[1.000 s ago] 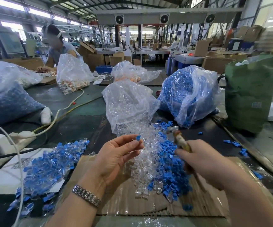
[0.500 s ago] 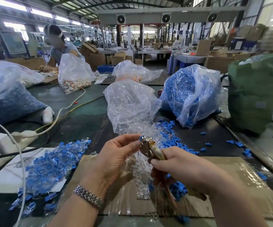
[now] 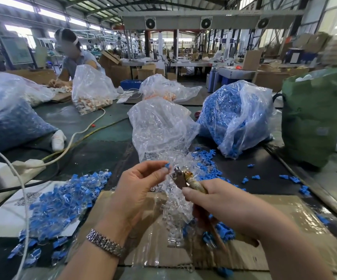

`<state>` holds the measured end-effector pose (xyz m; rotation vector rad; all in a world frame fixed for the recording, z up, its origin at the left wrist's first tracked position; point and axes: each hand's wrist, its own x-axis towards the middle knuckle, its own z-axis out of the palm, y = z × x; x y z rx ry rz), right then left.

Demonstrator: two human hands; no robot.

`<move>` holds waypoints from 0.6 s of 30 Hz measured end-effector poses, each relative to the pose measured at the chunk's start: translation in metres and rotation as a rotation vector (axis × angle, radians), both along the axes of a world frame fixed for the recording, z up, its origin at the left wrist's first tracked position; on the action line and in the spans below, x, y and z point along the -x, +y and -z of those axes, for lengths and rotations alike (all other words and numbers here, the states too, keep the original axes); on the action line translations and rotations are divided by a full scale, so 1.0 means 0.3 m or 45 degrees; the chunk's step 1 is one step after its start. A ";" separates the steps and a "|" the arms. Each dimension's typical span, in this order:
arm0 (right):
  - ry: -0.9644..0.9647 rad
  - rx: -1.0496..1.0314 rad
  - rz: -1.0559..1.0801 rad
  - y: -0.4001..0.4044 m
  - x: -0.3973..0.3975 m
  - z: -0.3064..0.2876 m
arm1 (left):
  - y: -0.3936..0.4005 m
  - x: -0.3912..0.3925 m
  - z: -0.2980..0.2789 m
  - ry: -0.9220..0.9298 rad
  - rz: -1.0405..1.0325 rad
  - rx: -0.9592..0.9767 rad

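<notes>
Small blue plastic piece point(image 3: 167, 165) pinched between thumb and fingertip of the left hand point(image 3: 141, 190), raised above the near middle of the bench point(image 3: 94, 150). Just right of it, almost touching, the metal head of a plier-like tool point(image 3: 180, 177), handles wrapped in the curled fingers of the right hand point(image 3: 230, 205). Head open or closed: hard to say from this angle.

Below both hands, a spill of clear plastic pieces point(image 3: 175, 207) across a taped cardboard sheet point(image 3: 284, 219), mixed with loose blue ones. To the near left, a heap of blue-and-clear assembled pieces point(image 3: 66, 197) on white paper point(image 3: 6, 221). Farther back, a clear bag point(image 3: 159, 128) at centre, a bag of blue parts point(image 3: 238, 116) to its right, a green sack point(image 3: 313, 118) at far right. At far left, another worker point(image 3: 76, 59) bent over a separate bag.

Judged by looks: feather-light, stiff moulded plastic, smooth enough to squirt out of a tight pinch. Best held by its sides, leaving the end toward the tool free. Gentle pressure only, too hard a squeeze from the metal head liable to crack or mark it. Easily lost among the loose pieces below if dropped.
</notes>
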<state>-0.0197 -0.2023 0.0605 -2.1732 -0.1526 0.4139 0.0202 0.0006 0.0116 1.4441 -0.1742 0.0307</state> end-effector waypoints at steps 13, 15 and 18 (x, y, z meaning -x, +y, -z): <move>-0.121 0.973 0.578 -0.174 -0.106 0.125 | 0.044 0.000 -0.001 -0.125 -0.379 -1.195; -0.121 0.991 0.569 -0.170 -0.111 0.138 | 0.031 0.002 0.000 -0.080 -0.180 -1.180; -0.131 0.995 0.572 -0.165 -0.112 0.150 | 0.024 0.002 0.003 -0.057 -0.114 -1.263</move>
